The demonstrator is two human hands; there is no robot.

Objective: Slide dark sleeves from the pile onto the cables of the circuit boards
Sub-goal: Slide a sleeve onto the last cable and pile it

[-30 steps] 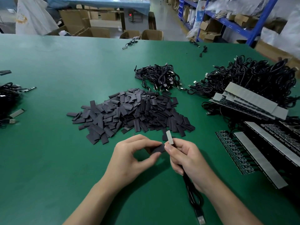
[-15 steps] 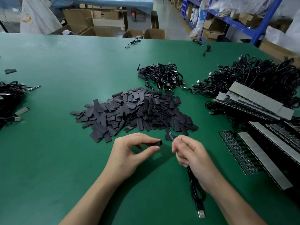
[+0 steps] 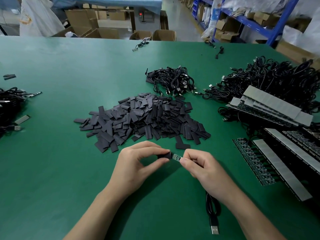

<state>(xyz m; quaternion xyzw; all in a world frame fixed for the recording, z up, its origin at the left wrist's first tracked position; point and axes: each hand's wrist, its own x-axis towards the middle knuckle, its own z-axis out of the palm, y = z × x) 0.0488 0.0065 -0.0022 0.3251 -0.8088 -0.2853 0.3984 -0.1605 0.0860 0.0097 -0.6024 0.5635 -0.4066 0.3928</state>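
Observation:
My left hand (image 3: pixel 138 163) pinches a dark sleeve (image 3: pixel 164 156) between thumb and fingers. My right hand (image 3: pixel 204 168) pinches a small green circuit board (image 3: pixel 176 157), whose left end sits inside the sleeve's mouth. The board's black cable (image 3: pixel 212 208) runs under my right wrist toward me and ends in a USB plug (image 3: pixel 214 229). The pile of dark sleeves (image 3: pixel 143 118) lies just beyond my hands on the green table (image 3: pixel 69 170).
Stacked circuit board strips with grey backing (image 3: pixel 277 153) and a heap of black cables (image 3: pixel 280 80) fill the right side. A smaller cable bundle (image 3: pixel 171 82) lies behind the pile. More cabled boards (image 3: pixel 10 108) sit at the left edge. Shelves and boxes stand beyond the table.
My hands have come together. The board, held upright and apart from the sleeve before, now lies level with its end inside the sleeve.

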